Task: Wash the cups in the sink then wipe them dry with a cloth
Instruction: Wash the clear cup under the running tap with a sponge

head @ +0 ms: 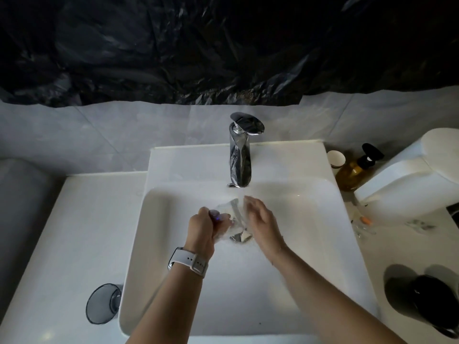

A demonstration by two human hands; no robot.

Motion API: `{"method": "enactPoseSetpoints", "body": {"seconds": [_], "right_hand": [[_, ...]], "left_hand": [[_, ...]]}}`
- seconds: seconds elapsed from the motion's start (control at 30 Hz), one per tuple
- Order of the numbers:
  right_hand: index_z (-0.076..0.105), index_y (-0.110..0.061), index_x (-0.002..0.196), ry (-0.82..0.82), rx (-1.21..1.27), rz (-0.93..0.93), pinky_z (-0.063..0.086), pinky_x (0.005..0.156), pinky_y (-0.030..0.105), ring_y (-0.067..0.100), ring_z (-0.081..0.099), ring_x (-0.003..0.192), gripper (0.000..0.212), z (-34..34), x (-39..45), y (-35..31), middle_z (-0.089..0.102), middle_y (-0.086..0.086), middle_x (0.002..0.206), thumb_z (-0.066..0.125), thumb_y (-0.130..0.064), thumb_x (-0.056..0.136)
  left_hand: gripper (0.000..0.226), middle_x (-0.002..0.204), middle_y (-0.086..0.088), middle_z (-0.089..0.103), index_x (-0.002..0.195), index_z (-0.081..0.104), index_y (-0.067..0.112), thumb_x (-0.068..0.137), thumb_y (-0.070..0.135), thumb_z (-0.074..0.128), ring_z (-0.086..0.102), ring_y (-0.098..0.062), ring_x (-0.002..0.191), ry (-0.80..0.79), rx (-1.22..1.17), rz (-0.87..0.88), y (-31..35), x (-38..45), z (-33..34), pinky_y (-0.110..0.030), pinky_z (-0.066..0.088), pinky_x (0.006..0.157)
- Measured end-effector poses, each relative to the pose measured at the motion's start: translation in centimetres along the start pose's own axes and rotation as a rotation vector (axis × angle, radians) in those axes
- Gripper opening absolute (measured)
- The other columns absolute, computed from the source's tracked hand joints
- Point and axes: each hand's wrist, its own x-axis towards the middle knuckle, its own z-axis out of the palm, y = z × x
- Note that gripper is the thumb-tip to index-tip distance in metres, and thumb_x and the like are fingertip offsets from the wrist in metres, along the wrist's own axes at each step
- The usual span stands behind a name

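Grey cup (103,303) lying on side on counter, just left of sink (159,281). Left hand (201,229), watch (188,261) on wrist, gripping clear cup (229,214) over drain (239,236), under tap (240,155). Right hand (260,220), fingers straight, touching clear cup's right side. Paper cup (335,158), amber pump bottle (355,171) standing right of sink.

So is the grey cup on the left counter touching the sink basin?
Cannot tell. In the head view the grey cup stands on the counter right against the sink rim; no gap or contact shows plainly.
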Motion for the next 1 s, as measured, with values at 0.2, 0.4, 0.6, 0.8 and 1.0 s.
{"method": "enactPoseSetpoints", "body": {"seconds": [0.2,0.4,0.6,0.8,1.0], "right_hand": [[0.062,-0.030,0.107,-0.043,0.075,0.053,0.043,0.073,0.008,-0.008,0.060,0.080,0.015,0.0,-2.2,0.8,0.067,-0.016,0.096,0.051,-0.023,0.099],[0.067,-0.031,0.107,-0.061,0.234,0.199,0.048,0.080,0.030,0.010,0.063,0.097,0.029,-1.1,-0.3,-0.7,0.069,-0.008,0.108,0.067,-0.049,0.084],[0.069,-0.017,0.107,-0.014,0.468,0.386,0.037,0.055,0.030,0.026,0.059,0.079,0.039,-1.4,-0.8,-0.1,0.070,0.009,0.098,0.068,-0.046,0.082],[0.055,-0.008,0.132,-0.231,0.744,0.455,0.045,0.056,0.030,0.033,0.060,0.089,0.064,-2.0,-0.8,0.9,0.061,0.022,0.121,0.055,-0.055,0.088],[0.062,-0.010,0.125,-0.381,0.574,0.415,0.046,0.070,0.035,0.031,0.062,0.091,0.060,-2.1,-2.1,0.8,0.065,0.021,0.117,0.039,-0.056,0.095]], "left_hand": [[0.040,0.039,0.002,0.035,0.066,0.032,0.015,0.104,0.013,0.022,0.031,-0.011,0.029,-0.076,0.122,0.162,0.9,-0.2,0.1,-0.014,0.032,0.035],[0.056,0.056,-0.013,0.069,0.064,0.056,0.005,0.107,0.029,0.031,0.067,-0.025,0.056,-0.164,0.544,0.390,2.0,-0.8,1.4,-0.037,0.057,0.073],[0.025,0.077,0.003,0.071,0.078,0.058,0.012,0.098,0.027,0.059,0.066,-0.012,0.079,-0.185,0.594,0.631,1.1,-0.8,-0.9,-0.035,0.051,0.081],[0.072,0.138,0.020,0.052,0.132,0.043,0.038,0.071,0.046,0.080,0.043,0.010,0.127,-0.442,0.505,0.465,-1.7,-0.9,-4.4,-0.017,0.031,0.104],[0.074,0.120,0.010,0.060,0.121,0.055,0.025,0.056,0.029,0.089,0.058,-0.008,0.113,-0.488,0.426,0.466,-2.8,-0.8,-1.6,-0.024,0.050,0.094]]}}
